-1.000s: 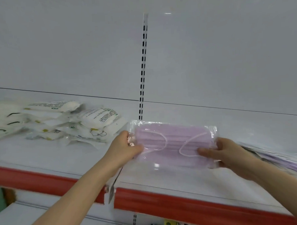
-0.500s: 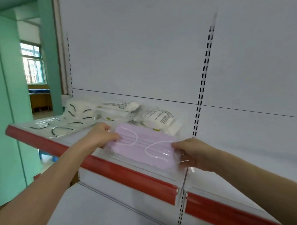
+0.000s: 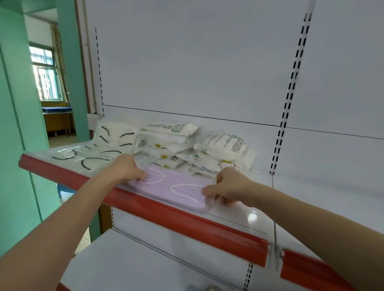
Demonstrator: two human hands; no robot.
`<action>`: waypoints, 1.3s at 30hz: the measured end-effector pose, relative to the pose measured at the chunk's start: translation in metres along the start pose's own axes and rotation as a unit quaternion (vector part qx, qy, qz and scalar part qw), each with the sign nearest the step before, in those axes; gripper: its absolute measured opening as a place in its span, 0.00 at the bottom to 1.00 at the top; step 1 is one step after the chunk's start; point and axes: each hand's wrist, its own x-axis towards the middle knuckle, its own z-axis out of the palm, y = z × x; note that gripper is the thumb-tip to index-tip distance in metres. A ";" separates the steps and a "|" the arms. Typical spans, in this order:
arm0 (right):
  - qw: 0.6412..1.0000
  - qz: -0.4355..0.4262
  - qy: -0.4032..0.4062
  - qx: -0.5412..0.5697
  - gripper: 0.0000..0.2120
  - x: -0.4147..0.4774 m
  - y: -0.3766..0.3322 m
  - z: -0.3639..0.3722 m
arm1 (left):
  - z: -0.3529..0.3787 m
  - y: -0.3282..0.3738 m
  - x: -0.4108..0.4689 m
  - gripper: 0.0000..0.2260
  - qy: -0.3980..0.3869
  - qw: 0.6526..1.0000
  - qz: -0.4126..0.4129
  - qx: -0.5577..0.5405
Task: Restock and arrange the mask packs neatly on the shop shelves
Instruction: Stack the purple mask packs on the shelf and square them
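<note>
White back panel [image 3: 204, 56] fills most of the view, with a slotted upright [image 3: 294, 86] running down it on the right. The shelf [image 3: 240, 218] juts out from it, angled, with a red front edge [image 3: 179, 218] and its left corner ending against the green wall [image 3: 8, 153]. The lower shelf [image 3: 137, 268] sits beneath. The pile of white mask packs [image 3: 187, 150] is heaped at the back of the shelf, and flat packs with black ear loops [image 3: 88, 154] cover the left end out to the corner. The pink mask pack [image 3: 177, 187] lies flat just behind the red edge, its rear edge touching the white pile. Bare shelf surface shows to the right of it, toward the upright. Left hand [image 3: 124, 168]: fingers curled down onto the pack's left end. Right hand [image 3: 230, 185]: thumb on top and fingers under, pinching the pack's right end.
</note>
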 end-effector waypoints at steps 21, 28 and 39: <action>0.925 -0.019 0.215 -0.312 0.19 -0.093 0.080 -0.097 | 0.106 0.150 -0.137 0.17 0.010 0.892 0.444 -0.085; 0.904 0.066 0.311 -0.285 0.15 -0.178 0.141 -0.179 | 0.163 0.245 -0.193 0.12 -0.065 0.835 0.540 -0.085; 0.883 0.131 0.340 -0.296 0.12 -0.319 0.241 -0.325 | 0.236 0.379 -0.274 0.12 -0.077 0.821 0.558 -0.091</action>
